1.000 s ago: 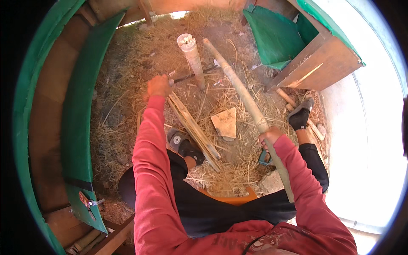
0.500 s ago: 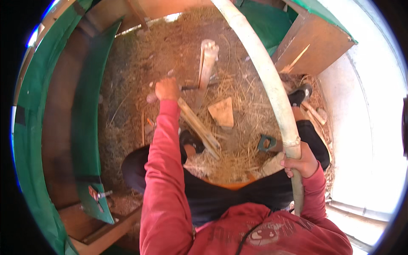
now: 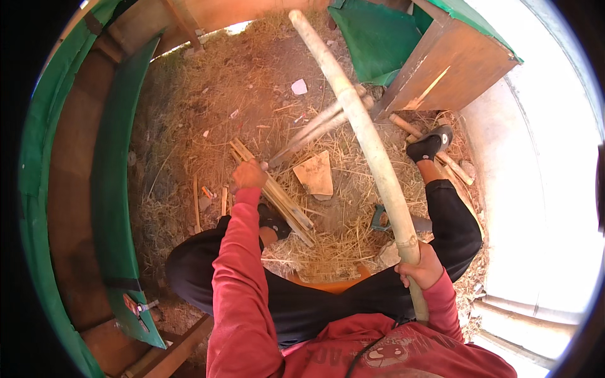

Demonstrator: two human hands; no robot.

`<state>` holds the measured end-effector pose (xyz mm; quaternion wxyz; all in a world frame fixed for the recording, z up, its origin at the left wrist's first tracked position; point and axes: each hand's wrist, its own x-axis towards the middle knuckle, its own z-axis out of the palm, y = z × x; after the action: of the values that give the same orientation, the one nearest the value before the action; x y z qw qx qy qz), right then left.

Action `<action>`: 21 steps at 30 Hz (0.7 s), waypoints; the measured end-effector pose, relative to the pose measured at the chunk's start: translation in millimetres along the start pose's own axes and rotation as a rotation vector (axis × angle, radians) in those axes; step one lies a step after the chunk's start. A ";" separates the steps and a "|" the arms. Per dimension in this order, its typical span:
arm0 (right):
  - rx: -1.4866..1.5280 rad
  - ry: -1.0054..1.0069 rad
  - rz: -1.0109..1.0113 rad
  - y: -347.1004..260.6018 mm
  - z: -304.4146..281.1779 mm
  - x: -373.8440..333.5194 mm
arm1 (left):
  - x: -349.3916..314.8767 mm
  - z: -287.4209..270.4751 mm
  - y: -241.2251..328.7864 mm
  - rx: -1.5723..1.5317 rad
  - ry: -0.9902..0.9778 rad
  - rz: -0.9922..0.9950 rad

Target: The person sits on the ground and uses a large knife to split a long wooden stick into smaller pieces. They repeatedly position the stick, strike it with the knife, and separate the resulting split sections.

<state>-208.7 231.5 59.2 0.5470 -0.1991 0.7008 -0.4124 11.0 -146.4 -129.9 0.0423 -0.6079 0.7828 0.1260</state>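
My right hand (image 3: 421, 266) is wrapped round the lower part of a long, pale bamboo pole (image 3: 372, 135), which slants up and away to the far left. My left hand (image 3: 249, 175) is closed on the handle of a knife, most of it hidden by the fingers. Beyond that hand, a split bamboo piece (image 3: 324, 120) slants up to the right and passes behind the pole; it is blurred, and the blade is hard to tell from it. Several split bamboo strips (image 3: 283, 205) lie beside and below the left hand. A flat, tan block (image 3: 314, 174) rests on the straw between my feet.
A dark green object (image 3: 380, 217) and a stone (image 3: 389, 254) lie near my right leg. A wooden box with green covering (image 3: 450, 63) stands at the far right. Green panels (image 3: 113, 170) line the left side. A mallet-like wooden piece (image 3: 457, 167) lies by my right shoe.
My left hand has moved down and nearer. The split bamboo piece has swung from upright to slanting right. My right hand and the pole have shifted left, with the pole's far end now visible.
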 end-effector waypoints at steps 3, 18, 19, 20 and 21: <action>-0.123 0.009 -0.071 -9.9 -3.0 -10.9 | -8.6 6.9 -24.0 -0.115 0.073 -0.099; -0.532 -0.124 -0.103 21.2 26.3 63.6 | -30.6 38.2 -77.6 -0.356 0.098 -0.367; -0.599 -0.108 -0.106 27.0 27.8 70.4 | -33.0 37.7 -77.7 -0.329 0.075 -0.349; -0.666 -0.097 -0.117 31.3 31.1 77.2 | -33.5 38.5 -81.3 -0.318 0.090 -0.376; -0.636 -0.104 -0.098 28.2 29.9 81.5 | -31.1 43.4 -84.2 -0.308 0.104 -0.400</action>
<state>-202.2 177.6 -14.2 0.4719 -0.4144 0.7551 -0.1882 96.3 -125.6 -177.2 -0.0670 -0.7557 0.6195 0.2015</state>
